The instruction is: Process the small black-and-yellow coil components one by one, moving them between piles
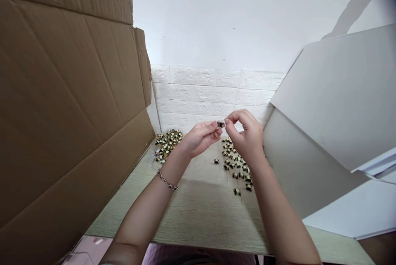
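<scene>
A small spool-like part (220,125), dark at its ends and pale yellow around the middle, was up off the surface, held at the fingertips of the left hand (199,139). That hand pinched it between the thumb and the fingers, with its lower fingers curled beneath; thin copper-coloured strands hung by them.

Just beside the part, the right hand (249,135) had its thumb and forefinger pressed together at the tips, forming a loop; whether a fine strand lay between them could not be told.

Below the hands, a single similar spool (216,161) lay by itself on the pale, wood-grained surface (192,211). To its right spread a loose scatter of spools (235,165), partly hidden by the right hand and forearm, with one spool (236,192) nearest the person. Behind the left forearm sat a denser heap of spools (168,143), with orange-brown strands among them.

A chain bracelet (167,180) circled the left wrist. Brown cardboard (71,79) stood along the left side, white panels (343,87) along the right, and a white wall (204,17) with a brick-patterned lower band (198,76) closed the back.
</scene>
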`<state>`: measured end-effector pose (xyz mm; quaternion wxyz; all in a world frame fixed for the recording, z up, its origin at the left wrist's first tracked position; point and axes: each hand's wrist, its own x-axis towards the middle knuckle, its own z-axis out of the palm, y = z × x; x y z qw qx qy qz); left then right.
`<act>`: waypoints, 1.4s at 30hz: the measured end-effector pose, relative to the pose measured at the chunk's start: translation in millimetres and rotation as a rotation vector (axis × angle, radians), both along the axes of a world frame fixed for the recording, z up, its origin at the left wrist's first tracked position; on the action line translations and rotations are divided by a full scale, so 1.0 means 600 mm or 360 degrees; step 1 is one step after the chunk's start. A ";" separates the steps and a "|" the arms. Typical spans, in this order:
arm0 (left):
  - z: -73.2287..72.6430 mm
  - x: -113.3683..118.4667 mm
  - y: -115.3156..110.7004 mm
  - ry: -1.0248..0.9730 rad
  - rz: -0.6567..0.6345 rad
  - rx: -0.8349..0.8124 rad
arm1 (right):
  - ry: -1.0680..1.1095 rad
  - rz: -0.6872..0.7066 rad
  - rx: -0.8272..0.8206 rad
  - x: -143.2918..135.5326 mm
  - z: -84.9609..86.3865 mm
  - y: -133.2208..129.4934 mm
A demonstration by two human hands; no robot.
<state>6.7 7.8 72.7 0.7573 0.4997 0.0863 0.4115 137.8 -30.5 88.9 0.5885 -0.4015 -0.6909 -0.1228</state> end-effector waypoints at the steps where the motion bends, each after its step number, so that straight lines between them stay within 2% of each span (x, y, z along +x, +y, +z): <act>1: 0.001 -0.001 0.000 0.0022 0.0020 0.0034 | 0.0014 0.0033 -0.0041 0.001 0.000 0.001; 5: 0.005 -0.006 0.001 0.0092 0.0076 0.0155 | 0.0113 0.0240 -0.0271 0.009 0.000 0.006; 9: 0.003 -0.006 0.000 0.0023 -0.0037 -0.0057 | 0.0146 0.0404 -0.0397 0.017 0.000 0.011; 11: 0.001 -0.005 0.000 0.0004 -0.0118 -0.0236 | 0.0058 0.0367 -0.0344 0.019 0.000 0.012; 13: 0.000 -0.004 0.000 -0.0001 -0.0182 -0.0374 | -0.0069 0.0216 -0.0253 0.020 0.000 0.011; 16: 0.000 -0.005 0.002 -0.0027 -0.0248 -0.0477 | -0.0213 -0.0003 -0.0141 0.019 0.000 0.008; 18: 0.000 -0.006 0.003 -0.0033 -0.0265 -0.0502 | -0.0259 -0.0038 -0.0098 0.019 0.000 0.007; 26: -0.002 -0.006 0.007 -0.0086 -0.0256 -0.0512 | -0.0295 -0.0048 -0.0006 0.015 -0.006 0.011; 33: 0.002 -0.003 -0.004 -0.0271 -0.0359 -0.0527 | -0.0139 -0.0010 0.0255 0.006 -0.009 0.014; 42: 0.013 0.003 -0.031 -0.0367 -0.0348 -0.0481 | -0.0021 0.0187 0.0147 0.000 -0.001 -0.001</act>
